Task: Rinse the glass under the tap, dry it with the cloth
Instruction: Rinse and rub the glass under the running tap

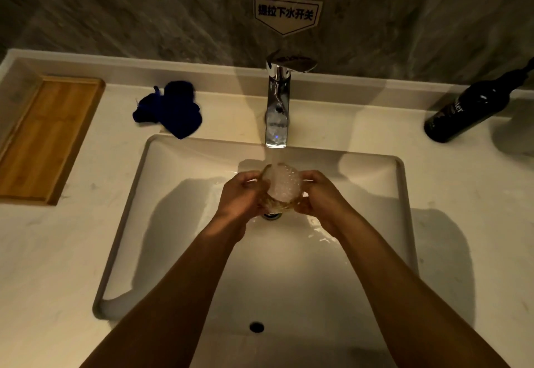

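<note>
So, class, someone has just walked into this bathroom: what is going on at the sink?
A person holds a glass with both hands, the left hand and the right hand cupping its sides, over the sink. Water runs from the tap into the glass, which is full of bubbling water. The blue cloth lies crumpled on the counter to the left of the tap, so rinsing is under way and drying is not yet done.

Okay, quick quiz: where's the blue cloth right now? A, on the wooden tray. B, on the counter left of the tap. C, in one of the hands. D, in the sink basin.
B: the blue cloth lies crumpled on the counter left of the tap, while both hands hold the glass.
</note>
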